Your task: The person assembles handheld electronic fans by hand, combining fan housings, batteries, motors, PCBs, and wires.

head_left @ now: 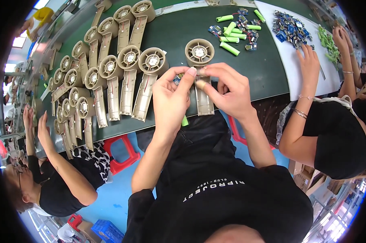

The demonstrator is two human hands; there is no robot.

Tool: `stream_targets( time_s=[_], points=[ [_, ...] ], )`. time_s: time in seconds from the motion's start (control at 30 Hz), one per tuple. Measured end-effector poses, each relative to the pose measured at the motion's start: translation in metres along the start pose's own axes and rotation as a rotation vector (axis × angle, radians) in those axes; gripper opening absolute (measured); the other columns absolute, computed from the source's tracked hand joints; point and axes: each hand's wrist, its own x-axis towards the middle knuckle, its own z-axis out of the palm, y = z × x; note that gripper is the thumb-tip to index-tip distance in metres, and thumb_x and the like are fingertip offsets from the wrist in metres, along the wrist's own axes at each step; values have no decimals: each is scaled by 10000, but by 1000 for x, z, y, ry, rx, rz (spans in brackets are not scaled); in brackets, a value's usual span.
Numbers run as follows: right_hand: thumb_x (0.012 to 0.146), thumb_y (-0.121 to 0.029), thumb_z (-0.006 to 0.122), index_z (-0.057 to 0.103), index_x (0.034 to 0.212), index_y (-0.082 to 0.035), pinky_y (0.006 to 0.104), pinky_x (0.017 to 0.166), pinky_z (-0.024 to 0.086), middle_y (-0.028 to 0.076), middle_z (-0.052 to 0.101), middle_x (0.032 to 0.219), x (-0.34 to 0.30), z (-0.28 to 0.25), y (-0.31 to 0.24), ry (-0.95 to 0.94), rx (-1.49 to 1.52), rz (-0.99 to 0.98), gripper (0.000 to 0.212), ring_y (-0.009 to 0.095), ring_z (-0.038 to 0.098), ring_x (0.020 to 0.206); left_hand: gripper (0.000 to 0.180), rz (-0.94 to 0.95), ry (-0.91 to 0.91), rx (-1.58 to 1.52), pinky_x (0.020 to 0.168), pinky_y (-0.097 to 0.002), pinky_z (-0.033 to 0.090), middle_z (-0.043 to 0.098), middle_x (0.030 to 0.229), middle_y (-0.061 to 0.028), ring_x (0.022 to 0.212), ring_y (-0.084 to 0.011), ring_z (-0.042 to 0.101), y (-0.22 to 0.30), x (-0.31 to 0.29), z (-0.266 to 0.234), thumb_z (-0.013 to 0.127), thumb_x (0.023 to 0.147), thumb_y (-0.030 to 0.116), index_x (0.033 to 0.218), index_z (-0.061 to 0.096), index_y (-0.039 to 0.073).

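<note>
Both hands pinch at a small circuit board above the beige fan housing lying on the dark desk, left hand gripping it closed, right hand fingertips shut steadying it, presumably for alignment

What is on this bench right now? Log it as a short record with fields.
Left hand: pinches a small blue part, green cell tucked beneath
Right hand: fingers meet the left hand's over a beige fan housing
Surface: dark green belt
Left of the hands: rows of matching beige housings
Far side: loose green cells, pile of small blue boards
Others: a co-worker's hand on a white sheet
</note>
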Motion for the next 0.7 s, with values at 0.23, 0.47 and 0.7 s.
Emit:
stream_targets(
  time_s=[0.23, 0.47, 0.7],
  points=[
    [744, 40, 721, 699, 912, -25, 243, 425, 397, 53, 664, 856, 11, 11, 14, 119, -186, -317, 181, 105, 521, 483, 240, -71, -104, -229, 395, -205, 221, 478, 568, 56, 437, 5, 339, -3, -1, -8, 560, 1001, 203, 1127, 605, 4],
    [738, 19, 715, 679, 875, -25, 238, 417, 389, 48, 644, 824, 16, 14, 11, 121, -165, -258, 149, 97, 518, 482, 341, 253, -72, 228, 649, -248, 465, 595, 799, -52, 705, -93, 553, -20, -8, -13, 444, 1033, 118, 1346, 453, -16],
    [735, 19, 710, 674, 858, -22, 239, 419, 391, 48, 642, 808, 17, 15, 12, 108, -153, -283, 135, 103, 523, 487, 318, 473, -34, 417, 630, -305, 482, 605, 818, -118, 672, -194, 585, -26, -5, -13, 609, 912, -9, 1228, 596, -39]
  ],
)
